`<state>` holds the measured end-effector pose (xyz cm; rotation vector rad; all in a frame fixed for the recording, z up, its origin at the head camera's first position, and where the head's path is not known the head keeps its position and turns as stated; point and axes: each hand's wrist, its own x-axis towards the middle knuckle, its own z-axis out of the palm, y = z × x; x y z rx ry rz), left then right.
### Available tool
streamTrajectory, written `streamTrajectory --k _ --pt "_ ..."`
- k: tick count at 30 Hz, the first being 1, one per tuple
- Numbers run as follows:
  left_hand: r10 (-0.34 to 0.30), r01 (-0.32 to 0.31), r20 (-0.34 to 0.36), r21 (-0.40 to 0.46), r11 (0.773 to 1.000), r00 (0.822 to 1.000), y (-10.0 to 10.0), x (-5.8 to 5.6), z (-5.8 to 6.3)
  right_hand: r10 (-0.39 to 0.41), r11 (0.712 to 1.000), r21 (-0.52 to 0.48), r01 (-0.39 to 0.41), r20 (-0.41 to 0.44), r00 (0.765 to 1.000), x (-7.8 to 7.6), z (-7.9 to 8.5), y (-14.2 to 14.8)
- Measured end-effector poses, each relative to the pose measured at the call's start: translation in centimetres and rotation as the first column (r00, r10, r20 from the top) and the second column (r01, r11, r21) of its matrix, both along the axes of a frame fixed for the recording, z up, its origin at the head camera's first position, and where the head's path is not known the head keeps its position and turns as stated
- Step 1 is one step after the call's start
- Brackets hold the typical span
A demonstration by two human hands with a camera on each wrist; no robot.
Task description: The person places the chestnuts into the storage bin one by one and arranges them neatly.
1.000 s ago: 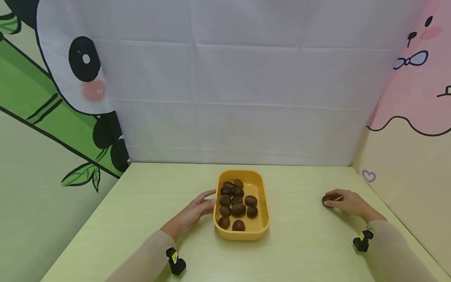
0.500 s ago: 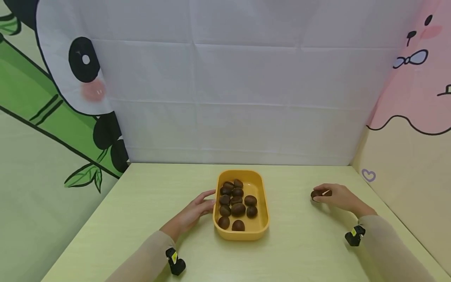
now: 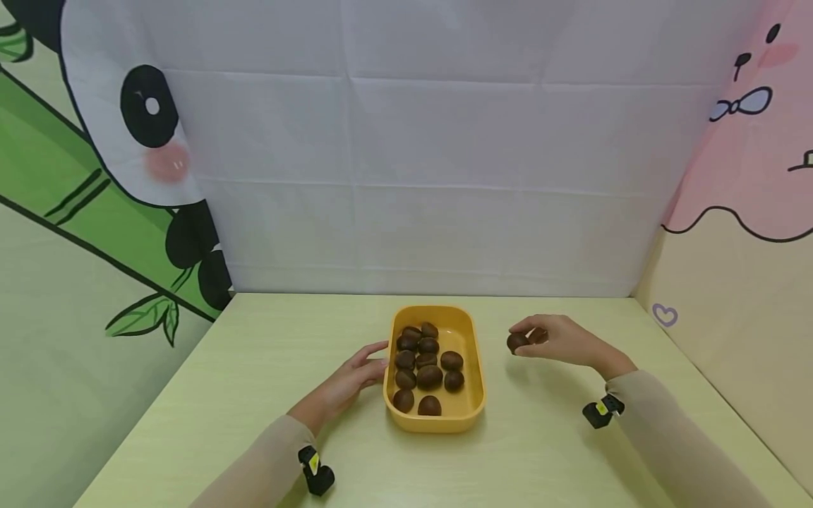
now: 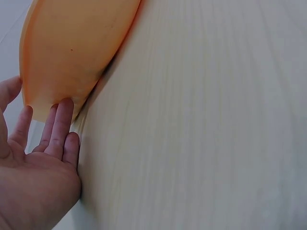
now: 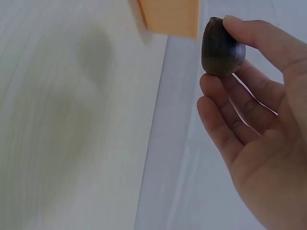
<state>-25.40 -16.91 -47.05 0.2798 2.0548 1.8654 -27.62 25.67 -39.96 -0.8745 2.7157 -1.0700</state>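
Observation:
A yellow plastic tray [image 3: 470, 406] stands at the middle of the table, with several brown chestnuts [image 3: 430, 378] lying in it, mostly along its left side. My left hand [image 3: 346, 386] rests its fingers against the tray's left wall; in the left wrist view those fingers [image 4: 60, 127] look nearly straight on the tray's side [image 4: 76, 52]. To the right of the tray, my right hand [image 3: 565, 342] pinches one chestnut [image 3: 517, 343] above the table. Seen from the right wrist, that chestnut [image 5: 221, 48] sits between thumb and fingers, dark and glossy with a pointed tip.
The pale wooden table [image 3: 267, 353] ends at a white cloth backdrop [image 3: 444, 233]. Printed side panels, a panda with bamboo [image 3: 146, 212] on the left and a pink figure [image 3: 743, 183] on the right, flank it. Both wrists wear small black cameras.
My right hand has carried the chestnut leftward, from the table's right side towards the tray, and it now hangs above the table. The left hand and the tray have stayed put.

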Motion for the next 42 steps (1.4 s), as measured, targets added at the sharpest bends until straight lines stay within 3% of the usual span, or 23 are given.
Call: streamTrajectory --k 8,15,19,30,42 --pt "0.008 -0.008 0.011 -0.007 1.0 1.0 -0.1 -0.1 -0.2 0.134 0.991 -0.019 -0.135 -0.014 0.991 0.6 1.1 -4.8" --pt "0.021 -0.021 0.025 -0.013 1.0 0.999 -0.1 -0.2 -0.3 0.251 0.968 -0.018 -0.252 -0.032 0.967 0.9 0.6 -7.9" --pt "0.024 -0.023 0.029 -0.019 1.0 0.999 -0.1 -0.2 -0.2 0.285 0.958 -0.008 -0.285 -0.027 0.958 1.0 0.1 -9.0" --pt "0.024 -0.024 0.024 -0.015 1.0 0.999 -0.1 -0.1 -0.1 0.38 0.914 0.15 -0.376 0.003 0.925 1.7 -1.1 -10.9" --pt "0.001 -0.001 0.006 0.003 1.0 1.0 -0.1 -0.3 -0.3 0.404 0.885 0.225 -0.407 0.059 0.913 1.7 -1.5 -11.6"
